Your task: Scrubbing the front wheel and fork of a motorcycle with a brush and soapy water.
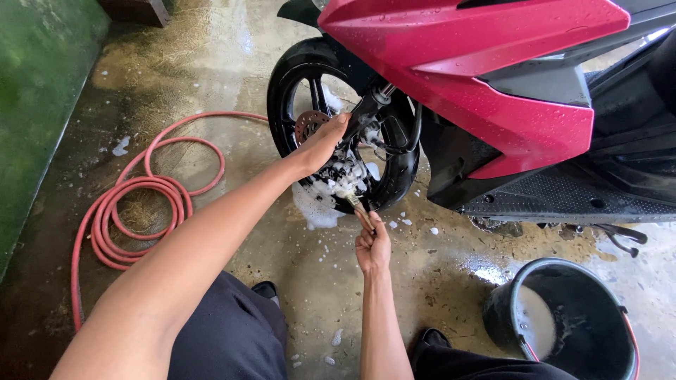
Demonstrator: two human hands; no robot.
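Low against the front wheel (331, 119) of a red scooter (486, 84), one small brush (355, 205) works in the suds: its bristle end lies up and away at the soapy rim, its wooden handle runs back and down toward the person. The right hand (373, 246) has its grip closed around the handle's near end, so the brush's long axis points from that fist up into the lower part of the wheel. The left hand (322, 144) is the farther one out, its grip loose, with fingers spread and resting on the wheel near the brake disc (310, 125) and fork, holding nothing that I can make out.

One black bucket (570, 324) of soapy water stands to the right on the wet concrete floor (310, 281). One coiled pink hose (141, 204) lies to the left. Two dark shoes (266, 288) show near the bottom.
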